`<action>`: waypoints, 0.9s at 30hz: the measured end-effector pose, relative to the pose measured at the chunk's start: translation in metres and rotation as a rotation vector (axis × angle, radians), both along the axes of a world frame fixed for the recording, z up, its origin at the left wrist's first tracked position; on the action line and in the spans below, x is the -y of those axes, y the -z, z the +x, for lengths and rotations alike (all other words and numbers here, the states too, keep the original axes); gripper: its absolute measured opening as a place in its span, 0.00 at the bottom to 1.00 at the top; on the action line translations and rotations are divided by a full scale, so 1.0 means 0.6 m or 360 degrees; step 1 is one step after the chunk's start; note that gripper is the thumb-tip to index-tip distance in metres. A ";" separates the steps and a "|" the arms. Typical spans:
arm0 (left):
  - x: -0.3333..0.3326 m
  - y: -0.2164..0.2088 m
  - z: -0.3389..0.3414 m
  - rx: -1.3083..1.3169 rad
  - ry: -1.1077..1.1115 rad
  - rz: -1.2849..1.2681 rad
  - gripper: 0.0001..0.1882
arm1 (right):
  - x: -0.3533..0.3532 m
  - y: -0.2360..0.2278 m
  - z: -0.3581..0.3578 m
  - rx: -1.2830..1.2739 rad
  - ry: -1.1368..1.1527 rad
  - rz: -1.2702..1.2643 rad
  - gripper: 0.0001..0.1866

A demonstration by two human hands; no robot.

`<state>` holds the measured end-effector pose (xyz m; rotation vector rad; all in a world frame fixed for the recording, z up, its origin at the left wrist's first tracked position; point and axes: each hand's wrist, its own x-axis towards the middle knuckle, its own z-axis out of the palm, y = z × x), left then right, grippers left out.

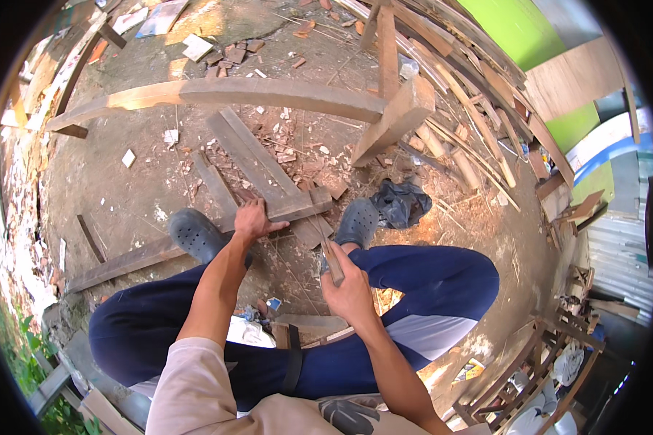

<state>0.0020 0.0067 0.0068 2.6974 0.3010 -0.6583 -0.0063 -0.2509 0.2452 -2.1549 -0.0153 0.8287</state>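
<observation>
My left hand point(252, 220) lies over a long wooden beam point(141, 259), its fingers over the far edge and its thumb stretched out along the wood. The beam runs slantwise across the ground in front of me, close to my left shoe. In my right hand point(347, 286) is a wooden-handled tool point(333, 264), gripped near the beam's right end. Its narrow far part points away from me, and I cannot make out its exact kind. Beyond my left hand, two wooden boards point(254, 156) lie on the ground, reaching toward the beam.
A wooden frame piece point(268, 96) with a thick post stands across the ground ahead. A heap of timber point(479, 109) fills the far right. A black plastic bag point(401, 203) lies by my right grey clog point(357, 222). Wood chips and broken bits litter the ground.
</observation>
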 end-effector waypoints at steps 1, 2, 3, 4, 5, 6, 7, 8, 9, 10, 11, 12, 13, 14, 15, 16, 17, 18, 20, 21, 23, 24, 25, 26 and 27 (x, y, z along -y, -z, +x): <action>0.000 -0.002 0.000 0.0036 0.0000 0.0009 0.57 | 0.002 0.004 -0.004 0.0035 0.0016 0.0027 0.35; 0.001 0.001 0.001 0.0028 -0.0003 0.0002 0.57 | 0.005 0.006 -0.010 0.0070 0.0033 0.0054 0.35; 0.004 0.003 -0.001 0.0014 -0.0003 -0.0010 0.57 | 0.012 0.005 -0.020 0.0099 0.0053 0.0076 0.35; -0.001 0.004 0.001 0.0009 -0.0020 -0.0004 0.57 | 0.017 -0.007 -0.030 0.0141 0.0041 0.0106 0.35; -0.005 0.003 0.003 -0.0002 -0.0020 0.0008 0.57 | 0.024 -0.030 -0.046 0.0183 0.0031 0.0137 0.36; -0.003 0.001 0.002 -0.0020 -0.0016 0.0012 0.57 | 0.030 -0.044 -0.055 0.0218 0.0024 0.0159 0.36; -0.001 0.000 0.002 -0.0037 -0.0012 0.0017 0.57 | 0.031 -0.029 -0.056 0.0295 -0.0003 0.0129 0.36; 0.000 0.003 0.006 -0.0018 -0.0002 0.0018 0.57 | 0.026 -0.001 -0.052 0.0379 -0.0011 0.0098 0.36; 0.001 0.005 0.010 0.0002 0.0009 0.0020 0.57 | 0.023 0.019 -0.046 0.0463 -0.0019 0.0065 0.36; 0.002 0.009 0.001 0.0007 0.0006 0.0026 0.57 | 0.012 0.022 -0.029 0.0271 -0.0002 0.0000 0.36; 0.006 0.007 -0.005 -0.0003 -0.0002 0.0014 0.56 | 0.001 0.024 -0.005 0.0075 0.0029 -0.0066 0.36; 0.005 0.004 -0.001 -0.0001 -0.0018 0.0004 0.56 | -0.007 0.026 0.011 -0.0109 0.0052 -0.0127 0.37; 0.005 0.003 0.001 0.0001 -0.0032 -0.0006 0.55 | 0.003 0.025 -0.002 -0.0072 0.0125 -0.0047 0.36; 0.008 0.015 -0.012 0.0149 -0.0012 0.0051 0.54 | 0.021 0.024 -0.031 0.0159 0.0096 0.0045 0.36; 0.011 0.036 -0.025 0.0319 -0.0011 0.0112 0.53 | 0.042 0.022 -0.057 0.0411 0.0047 0.0141 0.36; 0.021 0.045 -0.039 0.0467 0.0000 0.0154 0.52 | 0.045 0.020 -0.061 0.0360 0.0085 0.0157 0.35; 0.023 0.056 -0.046 0.0454 -0.0025 0.0161 0.51 | 0.045 0.017 -0.062 0.0308 0.0113 0.0178 0.35; 0.030 0.059 -0.041 0.0454 -0.0005 0.0153 0.50 | 0.046 0.011 -0.063 0.0254 0.0150 0.0182 0.35; 0.035 0.056 -0.041 0.0441 0.0032 0.0162 0.50 | 0.046 0.064 -0.048 0.0283 0.0177 0.0190 0.35; 0.030 0.064 -0.044 0.0493 0.0046 0.0151 0.52 | 0.041 0.059 -0.041 0.0127 0.0173 0.0105 0.36; 0.027 0.057 -0.037 0.0460 0.0055 0.0150 0.51 | 0.037 0.031 -0.046 0.0031 0.0173 0.0057 0.37; 0.027 0.052 -0.041 0.0442 0.0055 0.0145 0.51 | 0.039 0.018 -0.051 -0.0017 0.0168 0.0027 0.38; 0.023 0.058 -0.046 0.0464 0.0057 0.0152 0.50 | 0.044 0.010 -0.060 0.0197 0.0112 0.0100 0.38; 0.020 0.064 -0.051 0.0486 0.0058 0.0159 0.50 | 0.053 0.001 -0.076 0.0411 0.0056 0.0173 0.38; 0.022 0.065 -0.050 0.0515 0.0060 0.0162 0.50 | 0.056 0.001 -0.076 0.0462 0.0043 0.0181 0.38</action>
